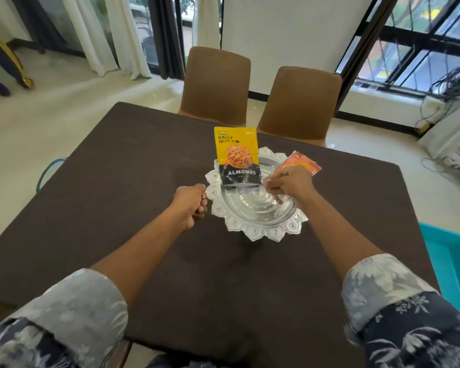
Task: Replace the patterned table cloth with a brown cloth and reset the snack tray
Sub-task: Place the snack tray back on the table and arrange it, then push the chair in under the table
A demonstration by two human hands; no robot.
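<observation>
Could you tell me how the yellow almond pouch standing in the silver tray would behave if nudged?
The almond pouch stands upright on a narrow base on the shiny silver tray, so a nudge near its top would probably tip it. It looks like thin flexible film, so it likely bends when gripped.

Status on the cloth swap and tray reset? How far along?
Done: dark brown cloth is spread; no patterned cloth in view. The scalloped silver tray sits on it, with the yellow almonds pouch at its far edge. In hand: right hand grips an orange snack packet at the tray's right rim; left hand is curled at the tray's left rim, grip unclear. Left: probably set the orange packet down and let go.
</observation>
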